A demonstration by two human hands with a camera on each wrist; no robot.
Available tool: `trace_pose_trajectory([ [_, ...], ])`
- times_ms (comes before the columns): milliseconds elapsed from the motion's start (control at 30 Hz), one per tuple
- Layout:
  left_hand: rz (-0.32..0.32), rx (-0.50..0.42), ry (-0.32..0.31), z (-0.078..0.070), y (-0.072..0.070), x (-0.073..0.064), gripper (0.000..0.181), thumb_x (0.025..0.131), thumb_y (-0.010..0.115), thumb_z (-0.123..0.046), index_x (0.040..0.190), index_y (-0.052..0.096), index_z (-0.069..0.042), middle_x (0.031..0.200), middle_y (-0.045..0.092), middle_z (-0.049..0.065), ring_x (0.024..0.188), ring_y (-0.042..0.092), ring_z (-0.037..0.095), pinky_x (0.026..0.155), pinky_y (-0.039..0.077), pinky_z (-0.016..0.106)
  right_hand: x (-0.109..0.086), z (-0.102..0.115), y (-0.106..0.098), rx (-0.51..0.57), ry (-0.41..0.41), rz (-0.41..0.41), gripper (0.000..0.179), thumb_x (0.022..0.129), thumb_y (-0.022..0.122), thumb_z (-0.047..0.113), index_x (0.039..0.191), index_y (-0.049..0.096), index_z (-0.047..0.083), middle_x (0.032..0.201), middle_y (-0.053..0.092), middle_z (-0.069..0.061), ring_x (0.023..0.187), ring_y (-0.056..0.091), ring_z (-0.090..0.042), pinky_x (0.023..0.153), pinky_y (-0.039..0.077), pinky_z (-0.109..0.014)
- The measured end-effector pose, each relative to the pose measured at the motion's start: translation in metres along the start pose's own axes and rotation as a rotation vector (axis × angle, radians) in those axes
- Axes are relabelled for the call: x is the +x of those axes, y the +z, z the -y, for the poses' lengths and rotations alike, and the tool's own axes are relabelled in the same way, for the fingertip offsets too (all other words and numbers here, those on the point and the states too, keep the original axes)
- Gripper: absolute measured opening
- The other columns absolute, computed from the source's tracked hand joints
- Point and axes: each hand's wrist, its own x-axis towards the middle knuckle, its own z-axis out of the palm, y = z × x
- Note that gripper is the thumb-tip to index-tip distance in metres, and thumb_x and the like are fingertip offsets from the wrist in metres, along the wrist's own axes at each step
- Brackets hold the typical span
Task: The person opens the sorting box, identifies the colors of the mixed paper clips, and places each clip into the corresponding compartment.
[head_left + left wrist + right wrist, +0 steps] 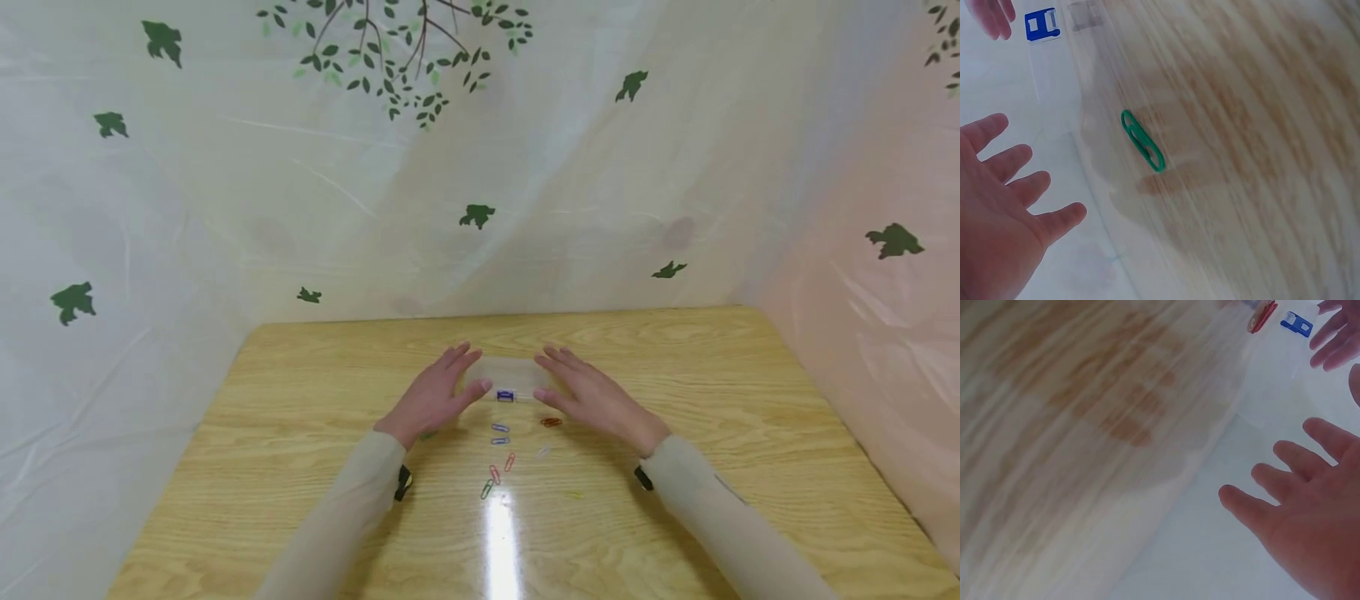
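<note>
A clear plastic box (513, 371) with a blue latch (506, 396) on its near side stands between the two hands. Just left of it is my left hand (435, 393), fingers spread and lightly bent, gripping nothing. My right hand (596, 398) mirrors it on the other side, thumb near the box's front corner. Below the left palm lies a green paper clip (1143, 141), mostly hidden by the wrist in the head view. Near the right thumb rest red paper clips (551, 422), close together.
Nearer the body, blue paper clips (500, 441), pinkish-red ones (495, 475), a dark green one (487, 489), a white one (543, 452) and a yellow one (573, 495) lie scattered on the wooden table (300, 500). A pale curtain (360, 208) with green leaf shapes hangs behind.
</note>
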Motion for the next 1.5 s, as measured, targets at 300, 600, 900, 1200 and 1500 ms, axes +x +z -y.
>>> trace_pose_trajectory([
  [300, 0.049, 0.010, 0.002, 0.003, 0.004, -0.001, 0.071, 0.105, 0.045, -0.059, 0.159, 0.042, -0.014, 0.170, 0.022, 0.013, 0.155, 0.020, 0.041, 0.120, 0.029, 0.061, 0.004, 0.001, 0.002, -0.015, -0.029, 0.045, 0.060, 0.106, 0.060, 0.041, 0.156, 0.047, 0.010, 0.167, 0.030, -0.018, 0.152, 0.029, -0.041, 0.118, 0.032, -0.063],
  [600, 0.081, 0.037, -0.010, 0.001, 0.005, -0.003, 0.070, 0.104, 0.048, -0.059, 0.158, 0.044, -0.014, 0.169, 0.025, 0.013, 0.156, 0.019, 0.038, 0.121, 0.028, 0.059, 0.005, -0.002, 0.002, -0.025, -0.054, 0.055, 0.053, 0.103, 0.067, 0.027, 0.150, 0.054, 0.008, 0.165, 0.034, -0.018, 0.147, 0.040, -0.038, 0.116, 0.038, -0.057],
  [900, 0.064, 0.053, 0.019, -0.001, 0.005, -0.006, 0.067, 0.102, 0.056, -0.055, 0.155, 0.049, -0.014, 0.165, 0.033, 0.015, 0.146, 0.041, 0.039, 0.116, 0.038, 0.055, 0.001, -0.004, 0.001, -0.032, -0.085, 0.034, 0.049, 0.103, 0.068, 0.021, 0.148, 0.056, 0.006, 0.163, 0.037, -0.019, 0.145, 0.043, -0.038, 0.114, 0.040, -0.056],
  [1200, 0.042, 0.063, 0.057, -0.001, 0.008, -0.006, 0.051, 0.101, 0.068, -0.039, 0.145, 0.061, -0.014, 0.165, 0.034, 0.013, 0.146, 0.041, 0.036, 0.116, 0.040, 0.053, 0.001, 0.001, 0.003, -0.057, -0.082, 0.008, 0.046, 0.102, 0.068, 0.022, 0.144, 0.059, 0.003, 0.161, 0.041, -0.020, 0.143, 0.045, -0.039, 0.113, 0.042, -0.055],
  [1500, 0.062, 0.052, 0.076, -0.001, 0.010, -0.001, 0.048, 0.100, 0.071, -0.032, 0.140, 0.064, -0.007, 0.163, 0.041, 0.008, 0.153, 0.030, 0.032, 0.121, 0.033, 0.049, 0.012, 0.023, 0.012, -0.068, -0.138, -0.061, 0.028, 0.100, 0.071, 0.019, 0.124, 0.072, 0.005, 0.131, 0.067, -0.011, 0.125, 0.061, -0.031, 0.106, 0.049, -0.051],
])
